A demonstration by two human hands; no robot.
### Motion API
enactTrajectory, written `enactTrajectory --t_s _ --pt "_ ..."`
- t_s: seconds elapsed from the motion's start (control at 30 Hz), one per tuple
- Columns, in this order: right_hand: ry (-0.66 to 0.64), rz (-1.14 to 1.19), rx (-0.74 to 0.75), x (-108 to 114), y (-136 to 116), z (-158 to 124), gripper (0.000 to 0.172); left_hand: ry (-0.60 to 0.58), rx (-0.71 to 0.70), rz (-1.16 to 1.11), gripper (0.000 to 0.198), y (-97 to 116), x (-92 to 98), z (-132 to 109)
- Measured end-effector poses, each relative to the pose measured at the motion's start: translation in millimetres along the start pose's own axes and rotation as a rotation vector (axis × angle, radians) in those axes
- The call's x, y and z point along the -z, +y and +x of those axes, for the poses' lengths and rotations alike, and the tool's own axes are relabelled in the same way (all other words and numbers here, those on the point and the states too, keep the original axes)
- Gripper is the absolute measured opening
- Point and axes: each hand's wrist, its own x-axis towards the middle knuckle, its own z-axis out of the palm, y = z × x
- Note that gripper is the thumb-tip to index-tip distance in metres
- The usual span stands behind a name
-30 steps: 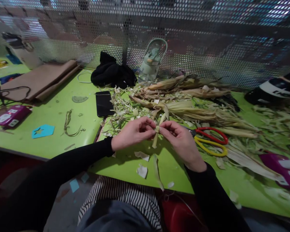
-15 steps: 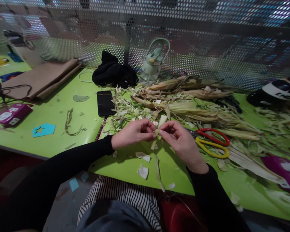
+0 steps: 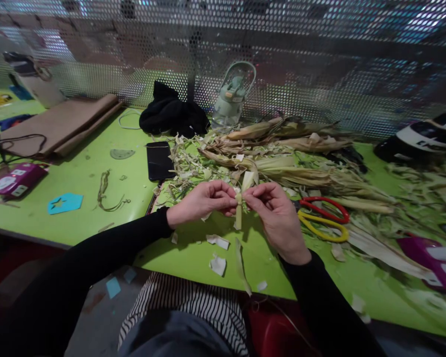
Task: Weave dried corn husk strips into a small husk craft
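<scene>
Between my two hands, a pale green corn husk piece (image 3: 239,216) stands roughly upright, with a knot-like band at its middle and a wider part fanning out above. My left hand (image 3: 214,199) pinches the band from the left, thumb against fingertips. From the right, my right hand (image 3: 273,210) pinches it at the same height. Part of the band is hidden behind the fingertips. Just right of my right hand lie scissors (image 3: 325,219) with one red and one yellow handle; their blades are mostly hidden. A loose husk strip (image 3: 242,267) rests on the table below.
Dried corn husks (image 3: 301,173) are heaped behind my hands. A black phone (image 3: 159,161), a light green bottle (image 3: 228,101) and black cloth (image 3: 173,111) lie or stand further back. White scraps (image 3: 217,265) are near the table's front edge. A purple power strip (image 3: 17,179) sits left.
The husk piece has turned from slanted to nearly upright. My fingers have shifted slightly around its band. The whole view has moved a little.
</scene>
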Motion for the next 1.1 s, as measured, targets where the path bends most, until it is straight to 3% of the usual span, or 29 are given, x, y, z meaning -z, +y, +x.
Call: enactTrajectory --t_s 0.13,0.47,0.77,0.87,0.93,1.1 --pt "0.004 -0.09 0.007 -1.8 -6.1 -1.2 0.025 -0.003 -0.019 0.014 0.022 3.2 0.3 -1.6" --pt "0.042 -0.008 -0.045 -5.8 1.6 -1.4 0.027 0.018 -0.042 0.105 0.021 0.8 -2.2 -1.9" --pt "-0.004 -0.17 0.081 -2.8 -12.5 -6.0 0.019 -0.005 -0.088 0.066 0.026 5.7 2.3 -3.1" --pt "0.117 -0.315 0.199 -0.9 -11.4 -6.7 0.025 0.044 -0.099 -0.011 0.024 4.9 1.9 -1.7" --pt "0.158 -0.378 0.178 -1.4 -10.7 -6.9 0.03 0.076 -0.114 -0.048 0.022 4.0 0.7 -0.7" --pt "-0.088 -0.354 0.034 -5.9 -7.6 -5.4 0.042 0.088 -0.15 0.075 0.02 2.3 -3.6 -0.9"
